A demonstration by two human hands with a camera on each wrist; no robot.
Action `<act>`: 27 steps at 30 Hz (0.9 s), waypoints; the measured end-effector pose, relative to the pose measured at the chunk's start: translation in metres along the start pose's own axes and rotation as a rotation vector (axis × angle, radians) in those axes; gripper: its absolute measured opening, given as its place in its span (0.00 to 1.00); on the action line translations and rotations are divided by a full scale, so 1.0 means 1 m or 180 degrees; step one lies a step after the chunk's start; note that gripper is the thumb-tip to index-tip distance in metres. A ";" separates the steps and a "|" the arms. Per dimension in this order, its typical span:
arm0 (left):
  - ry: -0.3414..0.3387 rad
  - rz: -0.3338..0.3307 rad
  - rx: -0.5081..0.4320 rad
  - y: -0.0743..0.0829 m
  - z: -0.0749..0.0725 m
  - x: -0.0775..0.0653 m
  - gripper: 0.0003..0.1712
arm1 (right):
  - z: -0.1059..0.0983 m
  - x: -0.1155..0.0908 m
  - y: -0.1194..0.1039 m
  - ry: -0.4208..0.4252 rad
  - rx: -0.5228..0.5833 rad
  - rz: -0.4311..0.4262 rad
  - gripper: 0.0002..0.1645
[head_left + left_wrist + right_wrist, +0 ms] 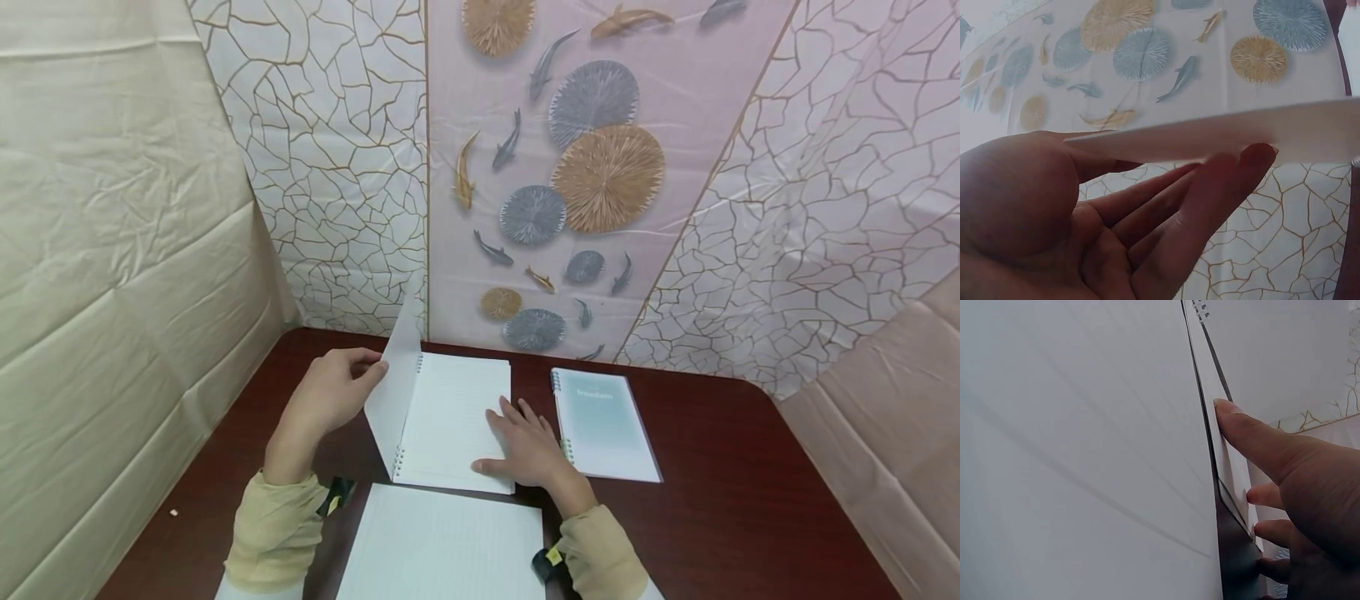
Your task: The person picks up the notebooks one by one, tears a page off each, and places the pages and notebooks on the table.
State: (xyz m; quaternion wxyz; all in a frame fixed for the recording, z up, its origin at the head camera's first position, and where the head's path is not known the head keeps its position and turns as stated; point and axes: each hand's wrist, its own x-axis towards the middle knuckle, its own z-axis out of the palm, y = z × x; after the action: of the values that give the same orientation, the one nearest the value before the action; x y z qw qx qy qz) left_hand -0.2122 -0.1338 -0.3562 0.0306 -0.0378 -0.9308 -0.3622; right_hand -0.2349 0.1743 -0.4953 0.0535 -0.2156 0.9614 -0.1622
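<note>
A spiral notebook (pixel 453 417) lies unfolded in the middle of the table, a lined white page facing up. Its left-hand leaf (pixel 393 408) stands raised and tilted along the coil. At that leaf's outer edge, my left hand (pixel 330 392) pinches it between thumb and fingers; in the left wrist view the fingers (pixel 1254 159) press the leaf's underside. Spread over the right edge of the page, my right hand (pixel 528 446) rests with its fingers extended. In the right wrist view, the right thumb (pixel 1250 434) touches the paper near its edge.
Closer to me lies another white lined sheet or pad (pixel 450 542). On the right is a closed spiral notebook with a pale teal cover (pixel 603 425). All lie on a dark red-brown table (pixel 750 500), with patterned cloth (pixel 345 167) hanging behind.
</note>
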 end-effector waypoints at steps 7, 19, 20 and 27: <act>0.0105 -0.0013 -0.0001 0.007 0.011 0.002 0.24 | 0.001 0.001 0.000 0.0031 -0.0024 -0.0001 0.57; 0.0105 -0.0032 -0.0070 0.015 0.020 0.002 0.24 | 0.002 0.000 0.001 0.0045 0.0011 0.0008 0.56; 0.0109 -0.0040 -0.0075 0.015 0.020 0.002 0.24 | 0.001 0.000 0.001 0.0040 0.0020 0.0004 0.56; 0.0136 0.0000 -0.0139 0.018 0.026 0.001 0.23 | 0.001 -0.001 -0.001 0.0031 0.0043 0.0017 0.56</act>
State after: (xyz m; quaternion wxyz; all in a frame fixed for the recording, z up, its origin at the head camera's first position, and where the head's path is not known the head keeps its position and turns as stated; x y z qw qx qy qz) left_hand -0.2124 -0.1028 -0.3626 0.0496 -0.0306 -0.9219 -0.3831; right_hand -0.2333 0.1742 -0.4956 0.0507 -0.2119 0.9611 -0.1696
